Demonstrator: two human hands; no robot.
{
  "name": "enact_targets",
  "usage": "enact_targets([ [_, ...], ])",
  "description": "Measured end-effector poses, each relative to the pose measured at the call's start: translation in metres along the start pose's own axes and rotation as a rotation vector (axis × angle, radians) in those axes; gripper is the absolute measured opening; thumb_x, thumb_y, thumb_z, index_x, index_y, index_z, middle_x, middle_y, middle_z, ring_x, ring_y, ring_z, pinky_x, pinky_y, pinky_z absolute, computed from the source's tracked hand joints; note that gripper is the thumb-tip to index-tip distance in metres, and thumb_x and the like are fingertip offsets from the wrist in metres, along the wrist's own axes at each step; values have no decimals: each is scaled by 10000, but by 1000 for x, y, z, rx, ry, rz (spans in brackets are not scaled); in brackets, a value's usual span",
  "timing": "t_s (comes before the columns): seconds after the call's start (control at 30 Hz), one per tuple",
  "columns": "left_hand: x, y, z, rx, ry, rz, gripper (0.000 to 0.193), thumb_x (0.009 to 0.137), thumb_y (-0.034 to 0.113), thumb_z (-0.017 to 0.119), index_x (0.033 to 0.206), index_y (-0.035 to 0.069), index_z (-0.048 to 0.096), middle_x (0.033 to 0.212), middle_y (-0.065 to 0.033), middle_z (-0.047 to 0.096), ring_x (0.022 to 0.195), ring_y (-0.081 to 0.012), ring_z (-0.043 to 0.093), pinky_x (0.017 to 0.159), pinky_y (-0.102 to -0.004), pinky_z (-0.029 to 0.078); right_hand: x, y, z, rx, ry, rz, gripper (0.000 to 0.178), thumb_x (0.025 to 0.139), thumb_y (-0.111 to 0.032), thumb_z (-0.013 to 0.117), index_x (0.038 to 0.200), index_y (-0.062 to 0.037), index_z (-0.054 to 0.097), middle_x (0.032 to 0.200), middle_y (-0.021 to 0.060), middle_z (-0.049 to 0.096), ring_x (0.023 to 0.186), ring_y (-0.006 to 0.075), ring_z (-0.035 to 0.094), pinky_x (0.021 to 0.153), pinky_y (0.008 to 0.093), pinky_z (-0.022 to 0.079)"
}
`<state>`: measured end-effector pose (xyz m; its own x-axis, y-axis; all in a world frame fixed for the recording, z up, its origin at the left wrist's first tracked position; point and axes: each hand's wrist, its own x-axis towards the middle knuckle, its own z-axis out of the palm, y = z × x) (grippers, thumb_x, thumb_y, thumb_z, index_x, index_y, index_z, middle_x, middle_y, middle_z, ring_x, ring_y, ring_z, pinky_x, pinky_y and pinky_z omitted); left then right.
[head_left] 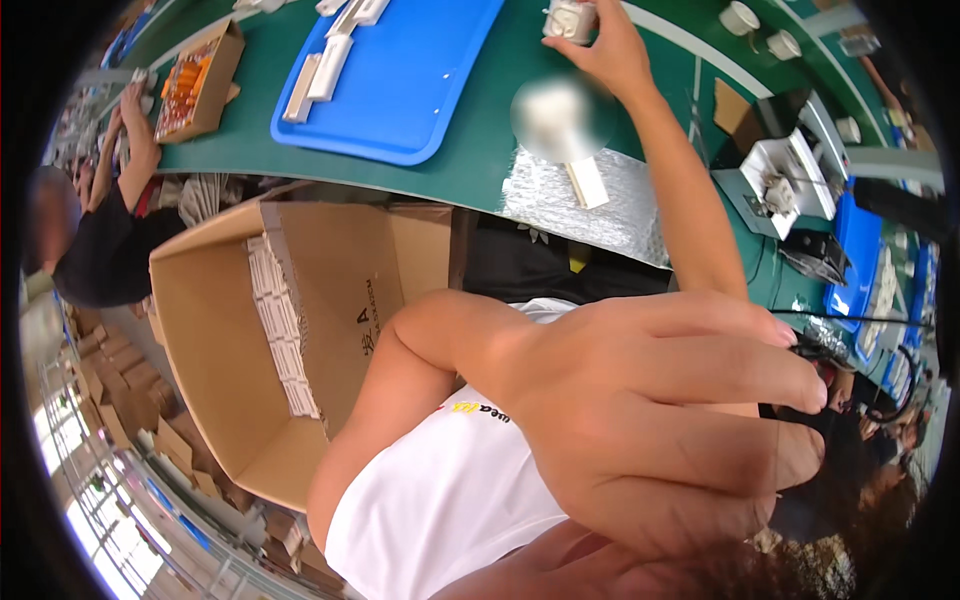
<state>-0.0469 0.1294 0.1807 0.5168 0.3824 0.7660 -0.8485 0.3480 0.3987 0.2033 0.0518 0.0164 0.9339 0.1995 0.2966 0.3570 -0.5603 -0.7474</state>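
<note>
My left hand [670,420] is raised very close to the camera over my white shirt, its back showing. Its fingers are loosely bent and slightly apart, and I see nothing held in them; the palm and thumb are hidden. With my right arm stretched over the green table, my right hand [605,45] grips a small clear box [568,22] with something white inside, between thumb and fingers. Just below that hand is a blurred white patch I cannot make out. A narrow white box [587,183] lies on a silvery sheet [535,195] at the table's near edge.
A blue tray [400,110] bearing several slim white boxes lies left of my right hand. Beyond it stands a carton of orange items [185,85], near a co-worker. Below the table edge, a large open carton [205,330] holds stacked white boxes. White equipment [785,175] stands right.
</note>
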Motion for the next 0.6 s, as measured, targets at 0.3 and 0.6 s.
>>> enact_targets([
  [0.3, 28, -29, -17, 140, -100, 5, 86, 779, 168, 675, 820, 98, 647, 953, -30, 615, 821, -244, 580, 616, -331, 482, 1, 13, 17, -209, 193, -449, 696, 721, -57, 827, 1343, -41, 516, 1202, 154, 619, 1061, 348, 639, 930, 390, 528],
  [0.6, 19, -54, -60, 183, -398, 166, 490, 949, 112, 650, 1363, 357, 557, 1205, 58, 504, 883, -236, 630, 663, -414, 540, -9, 43, 14, 317, -1, -205, 794, 749, -2, 699, 1485, -80, 411, 1375, 162, 504, 1196, 288, 613, 1025, 349, 523],
])
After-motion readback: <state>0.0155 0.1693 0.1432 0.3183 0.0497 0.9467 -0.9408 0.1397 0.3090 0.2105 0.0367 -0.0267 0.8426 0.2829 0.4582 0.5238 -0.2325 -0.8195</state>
